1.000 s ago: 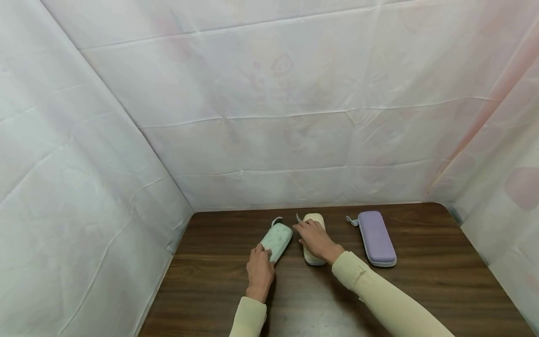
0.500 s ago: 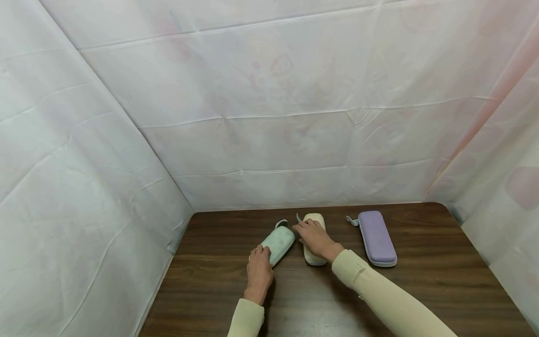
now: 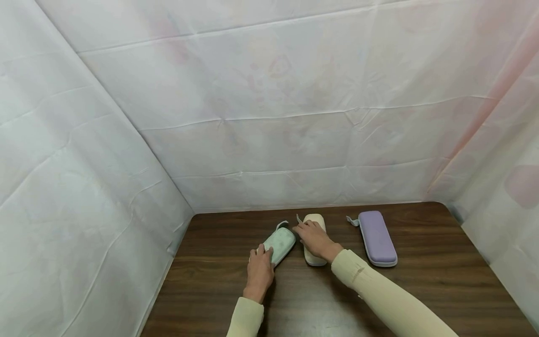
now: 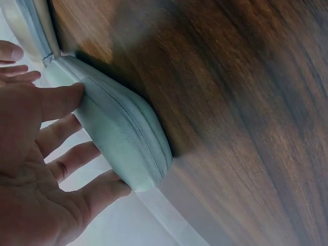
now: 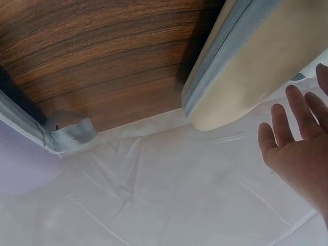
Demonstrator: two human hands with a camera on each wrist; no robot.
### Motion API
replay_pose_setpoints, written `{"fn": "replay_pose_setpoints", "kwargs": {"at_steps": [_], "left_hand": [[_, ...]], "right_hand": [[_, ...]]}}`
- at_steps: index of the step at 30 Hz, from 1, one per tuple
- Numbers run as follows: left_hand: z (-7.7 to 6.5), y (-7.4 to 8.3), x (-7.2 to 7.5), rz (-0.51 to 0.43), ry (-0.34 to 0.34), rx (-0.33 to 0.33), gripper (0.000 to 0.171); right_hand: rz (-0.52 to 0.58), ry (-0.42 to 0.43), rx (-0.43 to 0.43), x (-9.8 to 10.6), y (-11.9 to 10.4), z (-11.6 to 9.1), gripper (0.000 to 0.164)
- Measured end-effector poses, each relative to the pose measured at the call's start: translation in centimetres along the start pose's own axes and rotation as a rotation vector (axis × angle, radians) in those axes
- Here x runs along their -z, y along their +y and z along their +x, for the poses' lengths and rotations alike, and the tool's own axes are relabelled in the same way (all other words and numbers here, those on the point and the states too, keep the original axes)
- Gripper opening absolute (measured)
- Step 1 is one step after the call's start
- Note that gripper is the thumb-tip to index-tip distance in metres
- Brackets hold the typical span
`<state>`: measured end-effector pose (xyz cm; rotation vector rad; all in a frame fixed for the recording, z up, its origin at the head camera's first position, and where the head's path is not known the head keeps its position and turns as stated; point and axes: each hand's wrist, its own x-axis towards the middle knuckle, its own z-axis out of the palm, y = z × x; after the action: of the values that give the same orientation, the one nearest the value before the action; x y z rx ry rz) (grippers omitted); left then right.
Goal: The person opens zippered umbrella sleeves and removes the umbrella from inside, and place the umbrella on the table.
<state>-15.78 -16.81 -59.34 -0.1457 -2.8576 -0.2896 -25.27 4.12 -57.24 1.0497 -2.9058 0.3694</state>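
Note:
My left hand [image 3: 259, 271] grips the near end of a mint green zip case [image 3: 281, 242], which lies slanted on the table. In the left wrist view, the thumb presses one side of this case [image 4: 115, 136] and the fingers reach along the other. Over a cream zip case [image 3: 316, 258] my right hand [image 3: 315, 238] is held with fingers extended. The right wrist view has the right hand [image 5: 302, 138] apart from the cream case [image 5: 256, 72], holding nothing. That hand hides the middle of the cream case in the head view.
To the right lies a purple zip case [image 3: 377, 238] with a grey strap [image 3: 353, 221]. The brown wooden table [image 3: 210, 267] is bordered by a whitish curtain [image 3: 269, 140] at the back and sides.
The mint green case has shifted slightly right and toward me, its far end closer to the cream case, with the left hand still gripping it. My right hand has stayed put.

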Motion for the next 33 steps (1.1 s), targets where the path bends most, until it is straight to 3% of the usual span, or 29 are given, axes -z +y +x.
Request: {"fn": "replay_pose_setpoints", "kwargs": {"at_steps": [8,19,33], "left_hand": [[0.2,-0.1,0.5,-0.09,-0.054,0.033,0.043],[0.1,-0.9,0.2,-0.116,-0.122,0.037,0.044],[0.1,-1.5,1.1,-0.145,-0.198,-0.015,0.046]], "right_hand": [[-0.001,-0.007,0.017,0.3,-0.2,0.0,0.04],[-0.018,0.001,0.046,0.0,-0.2,0.2,0.035],[-0.061,-0.013,0.054,-0.8,0.0,0.7,0.03]]}}
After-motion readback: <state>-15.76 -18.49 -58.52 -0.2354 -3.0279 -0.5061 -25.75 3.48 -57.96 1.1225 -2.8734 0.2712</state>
